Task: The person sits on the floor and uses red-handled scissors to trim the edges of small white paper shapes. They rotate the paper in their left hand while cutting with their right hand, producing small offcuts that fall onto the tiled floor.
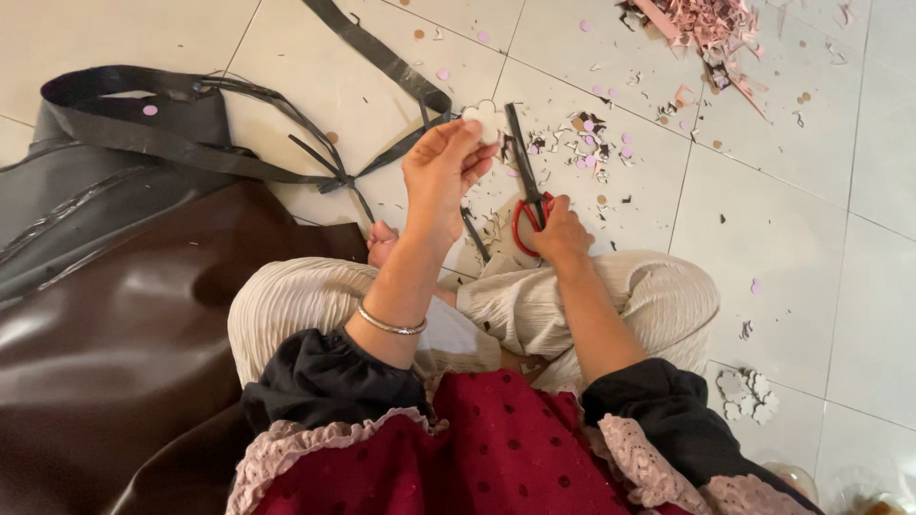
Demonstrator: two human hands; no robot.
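Observation:
I sit cross-legged on a tiled floor. My left hand (pixel 441 172) is raised and pinches a small pale flower-shaped cutout (pixel 485 118) at its fingertips. My right hand (pixel 561 232) grips red-handled scissors (pixel 526 181), whose dark blades point up and away, their tips close beside the cutout. A thin metal bangle (pixel 389 324) circles my left wrist. Both hands hover above my knees, which are covered in cream pleated fabric (pixel 658 296).
Dark brown and black leather-like sheet material (pixel 114 315) with long cut strips (pixel 239 143) lies at the left. Paper scraps and small pink discs (pixel 592 143) litter the tiles ahead. A pink scrap pile (pixel 711 29) sits top right. A stack of pale flower cutouts (pixel 749 396) lies by my right knee.

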